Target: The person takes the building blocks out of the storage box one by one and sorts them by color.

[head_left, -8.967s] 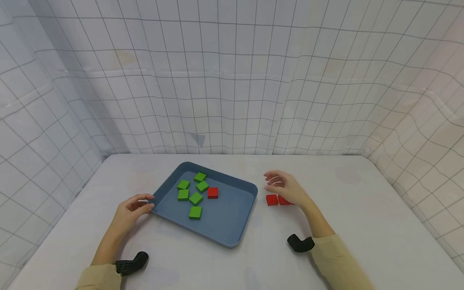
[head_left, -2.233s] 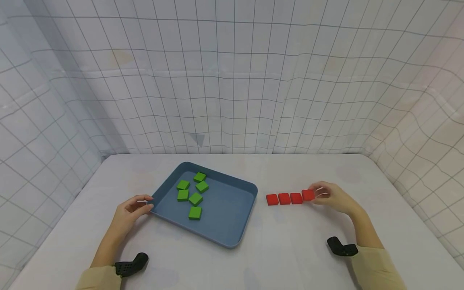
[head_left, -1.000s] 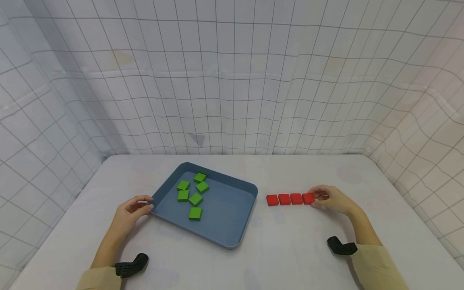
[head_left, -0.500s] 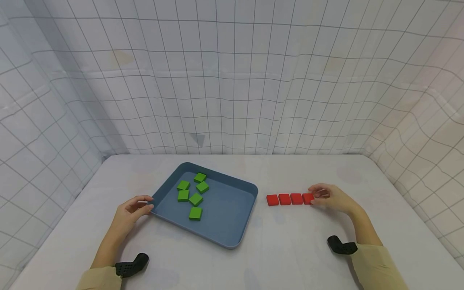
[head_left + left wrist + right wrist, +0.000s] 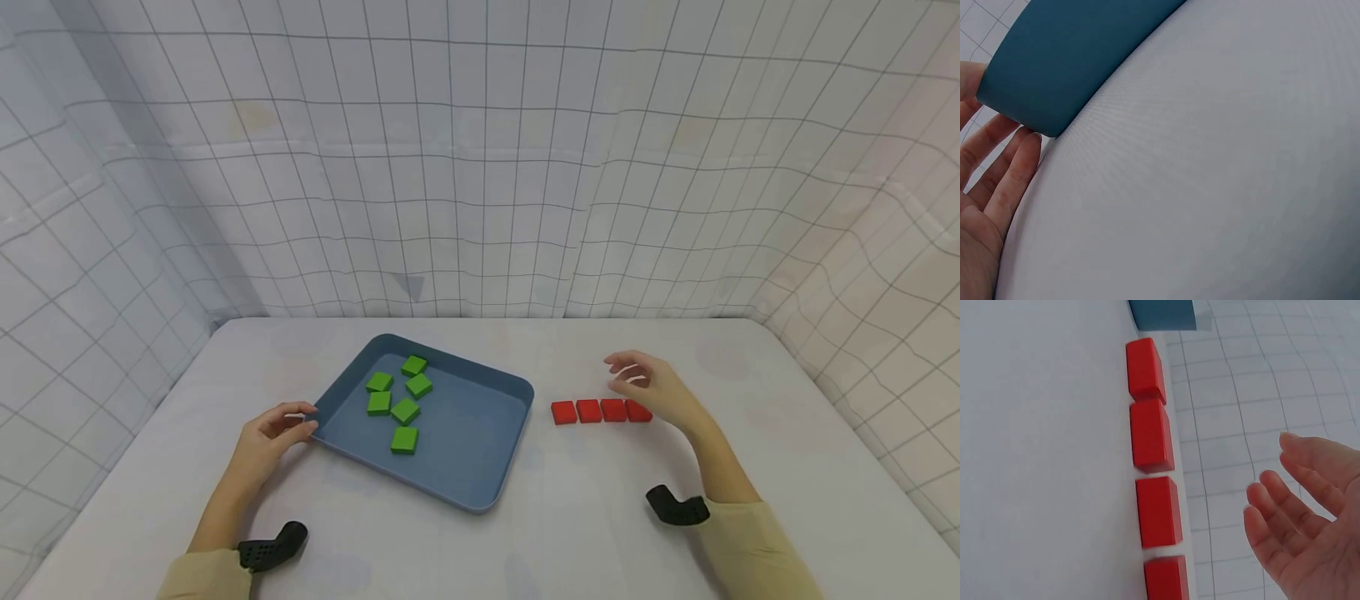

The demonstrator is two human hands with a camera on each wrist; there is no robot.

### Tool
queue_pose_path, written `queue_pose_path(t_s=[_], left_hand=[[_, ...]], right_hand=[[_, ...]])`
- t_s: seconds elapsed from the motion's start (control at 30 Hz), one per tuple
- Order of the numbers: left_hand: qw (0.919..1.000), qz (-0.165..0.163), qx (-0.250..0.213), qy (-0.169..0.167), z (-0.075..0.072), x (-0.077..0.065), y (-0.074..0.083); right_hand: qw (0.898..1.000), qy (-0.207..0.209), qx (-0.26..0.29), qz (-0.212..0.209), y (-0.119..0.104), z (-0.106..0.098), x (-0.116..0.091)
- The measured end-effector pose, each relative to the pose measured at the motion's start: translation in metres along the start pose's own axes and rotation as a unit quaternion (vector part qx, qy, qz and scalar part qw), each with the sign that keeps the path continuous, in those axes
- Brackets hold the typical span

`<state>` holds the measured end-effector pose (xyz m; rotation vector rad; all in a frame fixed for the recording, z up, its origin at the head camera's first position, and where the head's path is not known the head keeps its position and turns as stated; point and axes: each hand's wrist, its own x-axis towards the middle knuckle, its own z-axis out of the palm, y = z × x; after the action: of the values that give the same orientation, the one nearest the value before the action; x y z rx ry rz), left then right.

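Note:
My left hand [image 5: 262, 442] is at the left corner of the blue tray [image 5: 465, 442], with thumb and fingers on either side of the corner. The left wrist view shows fingertips right at the outer wall of the tray [image 5: 1079, 56]. Several green blocks [image 5: 405, 411] lie scattered in the tray's left half. To the right of the tray, several red blocks [image 5: 588, 411] stand in a straight row on the table. My right hand [image 5: 652, 387] hovers above the row's right end, holding nothing, its fingers loosely bent. In the right wrist view small gaps separate the red blocks [image 5: 1158, 512].
The white table [image 5: 570, 517] has a white grid-patterned curtain [image 5: 480, 208] behind it and at both sides. A black wrist device [image 5: 273, 546] sits on the left wrist and another black wrist device [image 5: 677, 506] on the right.
The red block from the tray now forms the right end of the longer row. My right hand has let go of it, lifted and moved left. My left hand stays at the tray corner.

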<state>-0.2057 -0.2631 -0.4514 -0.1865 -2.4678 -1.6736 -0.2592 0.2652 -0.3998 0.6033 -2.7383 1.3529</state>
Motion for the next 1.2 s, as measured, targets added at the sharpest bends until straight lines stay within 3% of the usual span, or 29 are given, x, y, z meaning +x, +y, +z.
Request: queue_pose_path(t_s=[0.13, 0.37, 0.43, 0.77, 1.2], left_hand=[[1.0, -0.001, 0.007, 0.001, 0.0, 0.001, 0.0], [1.0, 0.002, -0.007, 0.002, 0.0, 0.001, -0.001], [1.0, 0.003, -0.007, 0.001, 0.0, 0.001, -0.001], [0.9998, 0.012, -0.014, 0.001, 0.001, 0.001, -0.002], [1.0, 0.005, -0.001, -0.002, -0.001, 0.001, -0.003]], right_hand=[[1.0, -0.003, 0.025, -0.013, -0.008, 0.014, 0.007], [0.999, -0.008, 0.047, -0.017, -0.061, 0.036, 0.01], [0.998, -0.01, 0.052, -0.025, -0.066, 0.043, 0.012], [0.995, -0.037, 0.076, -0.055, -0.055, 0.083, 0.032], [0.985, -0.082, 0.078, -0.128, -0.07, 0.119, 0.042]])
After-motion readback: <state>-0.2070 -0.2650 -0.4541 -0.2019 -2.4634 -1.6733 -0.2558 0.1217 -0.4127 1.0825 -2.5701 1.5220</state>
